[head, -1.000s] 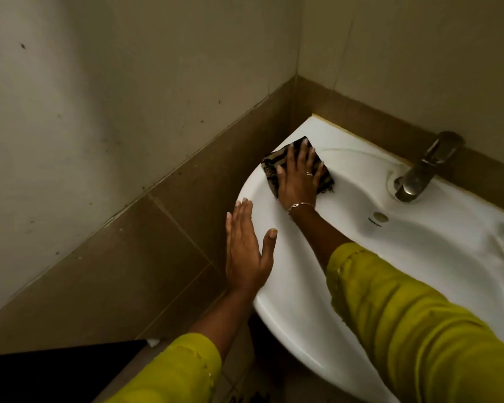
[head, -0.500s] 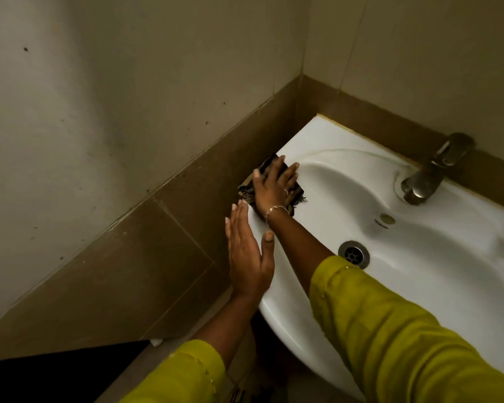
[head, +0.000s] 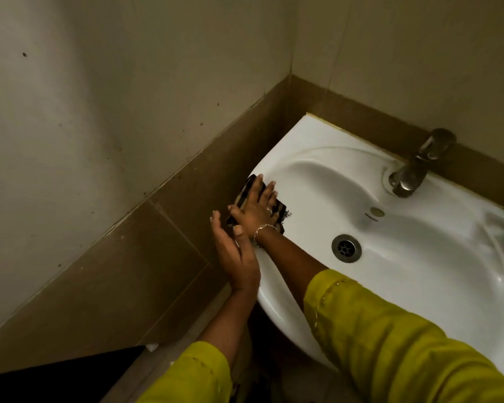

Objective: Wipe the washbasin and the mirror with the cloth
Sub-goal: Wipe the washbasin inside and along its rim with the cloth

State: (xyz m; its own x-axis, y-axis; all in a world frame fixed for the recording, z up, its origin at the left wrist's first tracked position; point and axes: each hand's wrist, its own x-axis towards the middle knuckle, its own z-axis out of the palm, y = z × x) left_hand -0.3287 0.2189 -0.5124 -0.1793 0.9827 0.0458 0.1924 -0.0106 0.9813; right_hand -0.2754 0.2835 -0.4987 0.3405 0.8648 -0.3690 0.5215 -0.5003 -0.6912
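**While my right hand presses the cloth, my left waits open**

While my right hand [head: 256, 209] lies flat with fingers spread, it pins the dark cloth [head: 245, 191] against the washbasin [head: 317, 175] rim. My left hand [head: 234, 254] sits just beside its wrist, palm open, grasping nothing. Beyond my right fingertips stands the tap [head: 416, 167].

Right hand [head: 255, 209] flat on cloth [head: 280, 207] at washbasin [head: 317, 158] rim

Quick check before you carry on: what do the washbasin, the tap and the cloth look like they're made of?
Washbasin: likely glazed ceramic, white and glossy, with soft highlights on its curves. Tap: metal, dull grey sheen, possibly brushed or tarnished chrome. Cloth: woven fabric, dark with pale stripes and a frayed edge, pressed flat on the rim under the right hand.
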